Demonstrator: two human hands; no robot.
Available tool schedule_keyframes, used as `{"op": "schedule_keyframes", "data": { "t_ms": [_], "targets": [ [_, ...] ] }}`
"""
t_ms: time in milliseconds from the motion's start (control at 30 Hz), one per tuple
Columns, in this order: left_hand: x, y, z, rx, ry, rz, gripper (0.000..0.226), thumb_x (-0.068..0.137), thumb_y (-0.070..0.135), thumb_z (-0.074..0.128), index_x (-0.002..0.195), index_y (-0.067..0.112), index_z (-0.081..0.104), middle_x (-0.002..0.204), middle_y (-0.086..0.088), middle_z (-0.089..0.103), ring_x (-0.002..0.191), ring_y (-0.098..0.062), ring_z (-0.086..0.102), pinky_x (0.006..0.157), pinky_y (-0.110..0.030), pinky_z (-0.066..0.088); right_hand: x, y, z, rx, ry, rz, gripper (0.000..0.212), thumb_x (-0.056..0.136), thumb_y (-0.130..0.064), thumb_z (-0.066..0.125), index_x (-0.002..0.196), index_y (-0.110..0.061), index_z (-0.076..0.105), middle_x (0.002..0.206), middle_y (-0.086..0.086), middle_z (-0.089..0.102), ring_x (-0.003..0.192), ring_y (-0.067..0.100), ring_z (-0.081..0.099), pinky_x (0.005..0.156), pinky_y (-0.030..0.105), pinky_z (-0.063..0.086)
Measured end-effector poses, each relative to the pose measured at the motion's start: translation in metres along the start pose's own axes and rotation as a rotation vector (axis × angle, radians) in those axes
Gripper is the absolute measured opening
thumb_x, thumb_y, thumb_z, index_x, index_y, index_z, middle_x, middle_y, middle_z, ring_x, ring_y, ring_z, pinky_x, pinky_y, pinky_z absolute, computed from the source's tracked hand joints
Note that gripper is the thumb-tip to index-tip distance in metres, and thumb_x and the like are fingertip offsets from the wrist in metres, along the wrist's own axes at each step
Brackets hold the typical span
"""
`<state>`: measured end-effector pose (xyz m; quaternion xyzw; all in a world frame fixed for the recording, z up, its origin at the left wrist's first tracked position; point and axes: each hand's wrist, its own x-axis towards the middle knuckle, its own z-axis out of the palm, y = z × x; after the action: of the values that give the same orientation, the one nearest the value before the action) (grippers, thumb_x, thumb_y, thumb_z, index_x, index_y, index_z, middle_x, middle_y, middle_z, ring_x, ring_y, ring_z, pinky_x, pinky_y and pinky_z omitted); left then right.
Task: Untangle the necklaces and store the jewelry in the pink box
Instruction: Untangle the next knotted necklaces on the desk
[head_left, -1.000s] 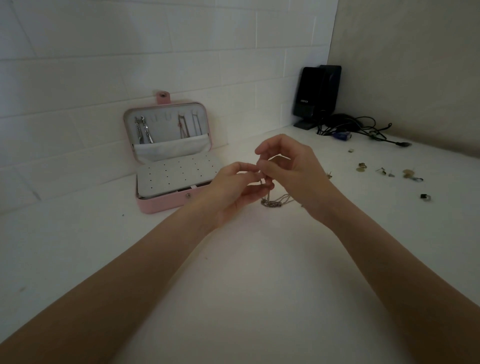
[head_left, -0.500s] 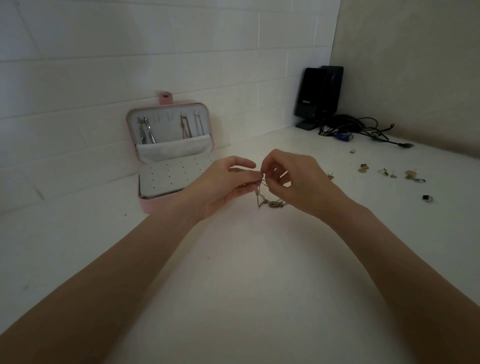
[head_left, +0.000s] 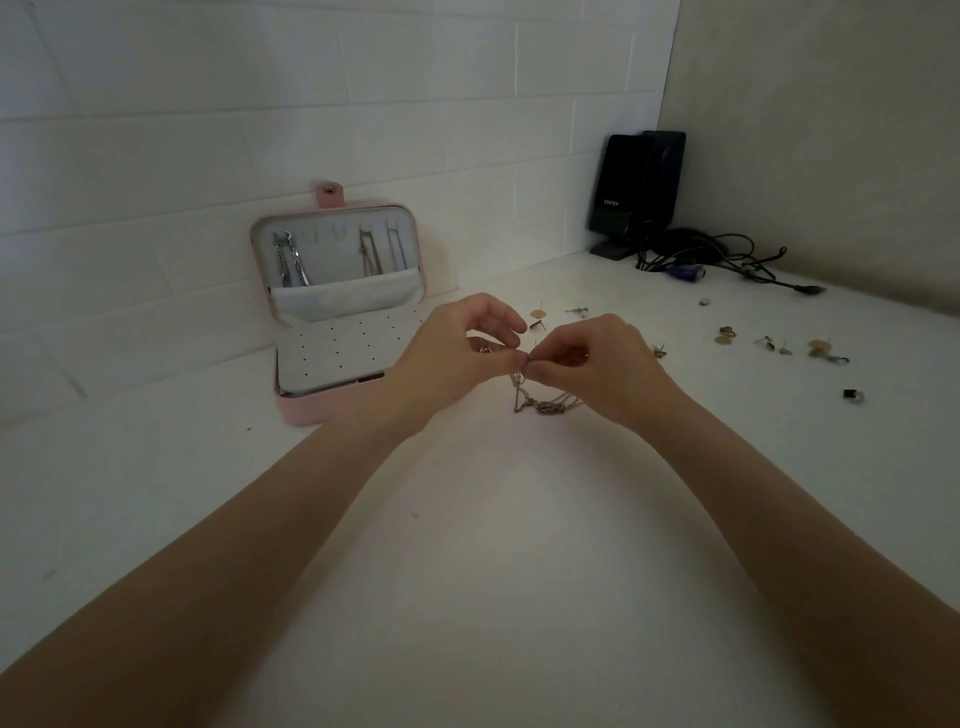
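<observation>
A tangle of thin metal necklaces (head_left: 540, 404) lies on the white counter, with strands rising to my fingertips. My left hand (head_left: 457, 353) and my right hand (head_left: 597, 364) meet above it, and each pinches a strand of the chain. The pink box (head_left: 332, 410) stands open at the left against the tiled wall. Its lid holds several necklaces (head_left: 291, 260) hung on hooks above a white pocket. A white perforated panel covers its base. My left hand hides the panel's right corner.
Loose earrings and studs (head_left: 540, 315) lie just behind my hands, and more small pieces (head_left: 727, 335) are scattered to the right. A black speaker (head_left: 631, 192) with tangled cables (head_left: 727, 254) fills the back right corner.
Both hands have dropped lower toward the counter and my left hand has shifted left. The raised strand is shorter, and earrings behind my hands have come into sight.
</observation>
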<state>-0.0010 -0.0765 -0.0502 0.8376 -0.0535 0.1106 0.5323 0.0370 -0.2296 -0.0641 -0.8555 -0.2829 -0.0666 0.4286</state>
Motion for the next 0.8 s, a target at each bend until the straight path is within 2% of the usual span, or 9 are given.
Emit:
{"op": "schedule_keyframes", "data": {
  "t_ms": [133,200,267,333,433,500,633,733,800],
  "targets": [
    [0.000,0.001,0.004,0.063,0.007,0.123,0.027,0.078,-0.001,0.066,0.081,0.024,0.060,0.083,0.007,0.060,0.072,-0.009,0.063,0.066,-0.014,0.048,-0.002,-0.001,-0.004,0.192,0.009,0.106,0.005,0.078,-0.010,0.073,0.077,-0.005,0.072,0.041,-0.015,0.051,0.037,-0.001,0.043,0.040,0.008,0.031],
    [0.000,0.001,0.005,0.097,0.015,0.160,0.029,0.078,-0.004,0.063,0.079,0.025,0.059,0.082,0.007,0.059,0.073,-0.008,0.064,0.066,-0.013,0.050,-0.003,0.000,-0.006,0.246,-0.004,0.136,0.005,0.077,-0.011,0.074,0.075,-0.006,0.072,0.048,-0.003,0.051,0.039,0.003,0.035,0.042,0.010,0.025],
    [0.000,-0.001,0.005,0.122,0.027,0.177,0.030,0.079,-0.004,0.062,0.078,0.026,0.058,0.082,0.007,0.058,0.073,-0.007,0.064,0.065,-0.012,0.050,-0.003,0.001,-0.006,0.276,-0.009,0.162,0.004,0.076,-0.012,0.074,0.074,-0.009,0.072,0.059,0.009,0.050,0.051,0.011,0.035,0.050,0.019,0.027],
    [0.001,-0.003,0.004,0.127,0.034,0.183,0.030,0.079,-0.005,0.061,0.078,0.026,0.058,0.082,0.007,0.058,0.072,-0.005,0.063,0.063,-0.013,0.050,-0.002,0.002,-0.007,0.305,-0.024,0.195,0.005,0.076,-0.013,0.074,0.074,-0.010,0.072,0.062,0.007,0.053,0.057,0.014,0.040,0.057,0.024,0.032],
    [0.001,-0.006,0.004,0.124,0.034,0.189,0.030,0.079,-0.006,0.060,0.079,0.024,0.058,0.083,0.006,0.058,0.071,-0.002,0.063,0.064,-0.014,0.052,-0.002,0.003,-0.009,0.380,-0.066,0.241,0.005,0.078,-0.011,0.072,0.074,-0.011,0.071,0.060,-0.006,0.058,0.055,0.003,0.047,0.057,0.016,0.039],
    [0.001,-0.006,0.004,0.138,0.037,0.194,0.032,0.079,-0.006,0.060,0.078,0.026,0.058,0.083,0.007,0.058,0.071,-0.004,0.063,0.067,-0.015,0.052,-0.002,0.004,-0.010,0.431,-0.097,0.278,0.006,0.079,-0.012,0.072,0.073,-0.012,0.070,0.063,-0.006,0.059,0.059,0.005,0.049,0.057,0.015,0.038],
    [0.000,-0.003,0.003,0.073,0.027,0.147,0.028,0.080,-0.003,0.062,0.080,0.025,0.059,0.086,0.005,0.059,0.070,-0.002,0.062,0.058,-0.011,0.048,-0.004,0.005,-0.013,0.400,-0.157,0.340,0.008,0.077,-0.015,0.074,0.072,-0.011,0.069,0.064,-0.002,0.058,0.061,0.009,0.050,0.055,0.014,0.038],
    [0.000,-0.001,0.002,-0.087,0.002,0.027,0.022,0.081,0.000,0.065,0.087,0.021,0.061,0.090,0.007,0.060,0.070,-0.001,0.061,0.048,-0.006,0.037,-0.003,0.004,-0.011,0.357,-0.182,0.338,0.008,0.075,-0.010,0.075,0.070,-0.010,0.068,0.068,0.003,0.064,0.066,0.013,0.055,0.067,0.023,0.042],
    [0.000,-0.001,0.001,-0.142,-0.006,-0.018,0.021,0.081,0.002,0.067,0.091,0.019,0.061,0.089,0.007,0.061,0.066,0.001,0.059,0.047,-0.004,0.035,-0.003,0.004,-0.010,0.368,-0.185,0.313,0.010,0.075,-0.003,0.073,0.070,-0.008,0.066,0.071,0.006,0.065,0.065,0.013,0.058,0.068,0.024,0.046]
  ]
}}
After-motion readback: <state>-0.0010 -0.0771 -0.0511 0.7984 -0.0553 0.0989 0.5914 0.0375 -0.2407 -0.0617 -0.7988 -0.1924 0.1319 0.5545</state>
